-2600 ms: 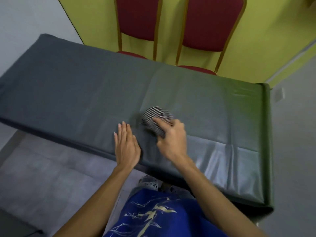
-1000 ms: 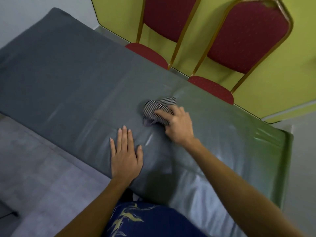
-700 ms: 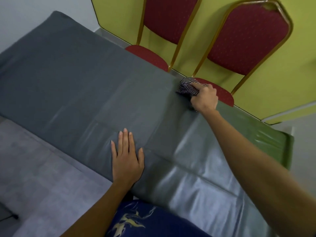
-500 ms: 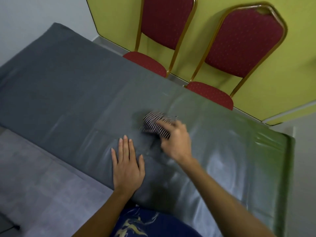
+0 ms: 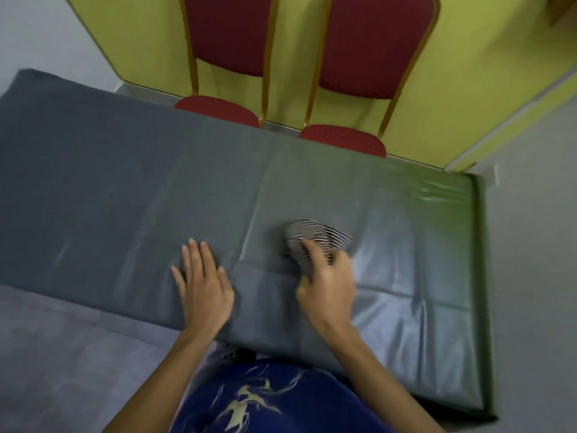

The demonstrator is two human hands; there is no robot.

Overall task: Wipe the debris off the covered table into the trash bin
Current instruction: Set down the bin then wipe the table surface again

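A long table under a grey-green shiny cover [image 5: 131, 189] fills the view. My right hand [image 5: 327, 285] presses a black-and-white striped cloth [image 5: 309, 237] onto the cover, near the front edge and right of the middle; the hand is blurred. My left hand [image 5: 204, 285] lies flat on the cover, fingers spread, to the left of the cloth and apart from it. I see no debris on the cover and no trash bin in view.
Two red chairs with gold frames [image 5: 228, 35] [image 5: 371, 48] stand behind the table against a yellow-green wall [image 5: 468, 98]. Grey floor [image 5: 62, 354] lies on my side of the table and past its right end. My blue garment [image 5: 265, 401] is at the bottom.
My right hand swept the cloth out to the far edge and back toward me, ending further right on the cover. My left hand stayed flat in place. The camera tilted.
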